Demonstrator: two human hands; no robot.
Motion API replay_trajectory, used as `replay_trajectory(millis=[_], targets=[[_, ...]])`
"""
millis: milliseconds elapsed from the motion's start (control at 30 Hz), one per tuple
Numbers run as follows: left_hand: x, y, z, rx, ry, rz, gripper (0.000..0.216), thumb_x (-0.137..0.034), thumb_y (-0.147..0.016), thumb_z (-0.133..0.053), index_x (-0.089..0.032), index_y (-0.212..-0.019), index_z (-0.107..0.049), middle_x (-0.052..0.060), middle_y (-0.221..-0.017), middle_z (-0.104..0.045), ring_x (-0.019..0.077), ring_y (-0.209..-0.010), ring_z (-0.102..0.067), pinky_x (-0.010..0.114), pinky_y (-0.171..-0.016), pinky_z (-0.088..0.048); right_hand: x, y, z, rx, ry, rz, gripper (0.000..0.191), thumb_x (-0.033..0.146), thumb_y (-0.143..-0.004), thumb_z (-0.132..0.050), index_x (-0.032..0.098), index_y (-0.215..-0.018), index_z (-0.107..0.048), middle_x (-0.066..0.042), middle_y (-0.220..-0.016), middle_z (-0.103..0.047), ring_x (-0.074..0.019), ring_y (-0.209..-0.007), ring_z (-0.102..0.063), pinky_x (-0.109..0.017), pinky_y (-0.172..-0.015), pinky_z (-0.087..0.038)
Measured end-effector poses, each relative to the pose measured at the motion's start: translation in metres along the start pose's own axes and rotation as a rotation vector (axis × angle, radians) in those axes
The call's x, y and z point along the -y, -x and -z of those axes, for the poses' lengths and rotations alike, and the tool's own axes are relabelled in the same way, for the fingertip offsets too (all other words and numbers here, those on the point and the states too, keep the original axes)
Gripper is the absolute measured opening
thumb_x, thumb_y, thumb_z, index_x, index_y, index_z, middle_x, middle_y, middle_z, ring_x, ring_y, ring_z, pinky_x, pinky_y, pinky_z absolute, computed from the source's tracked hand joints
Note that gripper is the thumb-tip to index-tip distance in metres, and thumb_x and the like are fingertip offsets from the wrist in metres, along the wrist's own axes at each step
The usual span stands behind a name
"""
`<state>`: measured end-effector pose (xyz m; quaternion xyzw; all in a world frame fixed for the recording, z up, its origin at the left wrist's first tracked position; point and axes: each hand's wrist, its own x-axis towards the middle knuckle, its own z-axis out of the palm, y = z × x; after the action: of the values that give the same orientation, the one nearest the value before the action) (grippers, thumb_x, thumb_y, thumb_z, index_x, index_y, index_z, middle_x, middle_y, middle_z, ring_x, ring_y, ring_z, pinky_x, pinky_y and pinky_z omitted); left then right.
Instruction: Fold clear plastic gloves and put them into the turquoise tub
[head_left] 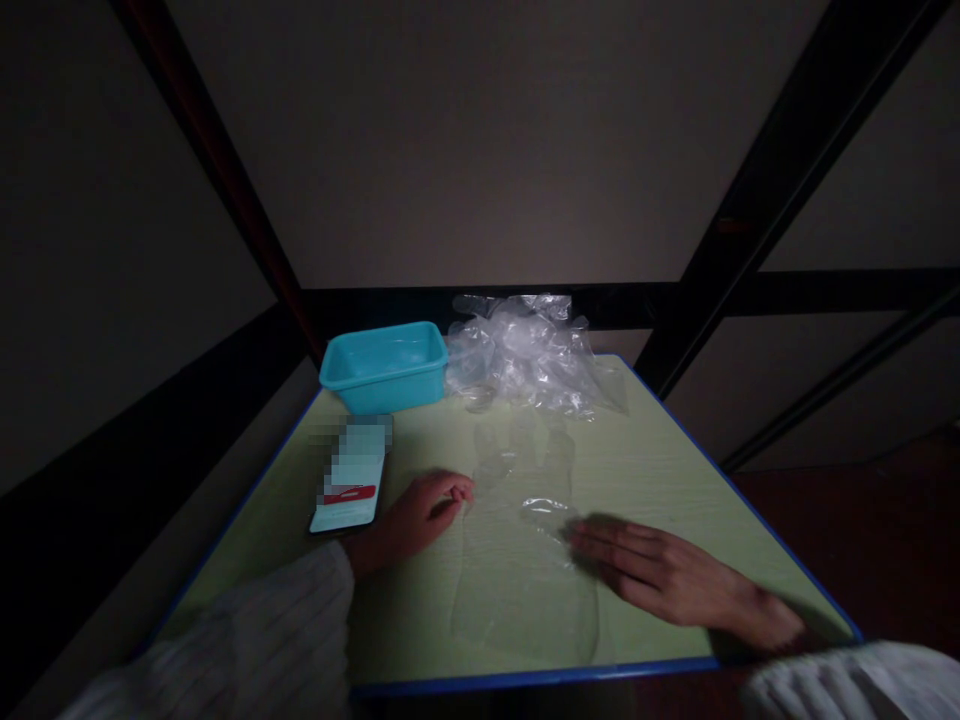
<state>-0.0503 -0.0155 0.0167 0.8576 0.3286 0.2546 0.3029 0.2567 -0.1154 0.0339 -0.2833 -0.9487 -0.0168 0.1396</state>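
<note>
Fingers of the right hand (660, 575) lie flat and spread on one clear plastic glove (517, 560) mid-table (675, 470), the left hand (420, 515) pinching its edge, with one teal tub (384, 368), one phone (349, 485) and one heap of plastic gloves (529, 350) behind.

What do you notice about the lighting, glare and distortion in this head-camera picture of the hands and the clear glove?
Head view: dim room, only the table lit; small glints on the plastic pile; the flat clear glove is barely visible; a shadow lies around the right hand; the phone screen is pixelated; the wide lens splays the edges.
</note>
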Motion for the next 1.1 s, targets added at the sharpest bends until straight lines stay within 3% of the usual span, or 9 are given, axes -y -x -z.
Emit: replay_trajectory(millis=[133, 300, 633, 1100], targets=[[0.002, 0.000, 0.000, 0.003, 0.003, -0.010, 0.018, -0.007, -0.077, -0.046, -0.017, -0.086, -0.057, 0.003, -0.086, -0.065, 0.0161, -0.081, -0.060, 0.028, -0.075, -0.048, 0.003, -0.003, 0.005, -0.031, 0.085, 0.134, 0.031, 0.011, -0.092, -0.037, 0.006, -0.115, -0.058, -0.014, -0.115, -0.064, -0.0210, -0.109, -0.058, -0.034, -0.090, -0.052], [0.003, 0.001, -0.001, 0.004, 0.013, -0.021, 0.019, -0.007, -0.077, -0.044, -0.017, -0.087, -0.057, 0.003, -0.085, -0.064, 0.0162, -0.079, -0.060, 0.029, -0.073, -0.048, 0.005, -0.008, 0.009, 0.002, 0.218, 0.240, 0.033, 0.008, -0.092, -0.032, 0.007, -0.107, -0.062, -0.014, -0.116, -0.063, -0.0222, -0.109, -0.058, -0.033, -0.088, -0.054], [0.002, 0.001, 0.000, 0.006, 0.008, -0.004, 0.020, -0.008, -0.076, -0.045, -0.017, -0.088, -0.058, 0.003, -0.086, -0.064, 0.0167, -0.082, -0.060, 0.029, -0.076, -0.047, -0.003, -0.015, -0.003, -0.005, 0.131, 0.145, 0.036, 0.008, -0.092, -0.032, 0.002, -0.120, -0.053, -0.017, -0.119, -0.061, -0.0230, -0.118, -0.051, -0.037, -0.095, -0.049], [0.003, 0.001, -0.001, 0.020, 0.005, 0.001, 0.021, -0.007, -0.077, -0.044, -0.016, -0.090, -0.058, 0.004, -0.088, -0.064, 0.0169, -0.083, -0.059, 0.029, -0.077, -0.047, -0.003, -0.025, -0.007, 0.036, 0.055, 0.112, 0.036, 0.008, -0.091, -0.033, 0.000, -0.118, -0.055, -0.021, -0.120, -0.059, -0.0262, -0.115, -0.053, -0.038, -0.091, -0.051]])
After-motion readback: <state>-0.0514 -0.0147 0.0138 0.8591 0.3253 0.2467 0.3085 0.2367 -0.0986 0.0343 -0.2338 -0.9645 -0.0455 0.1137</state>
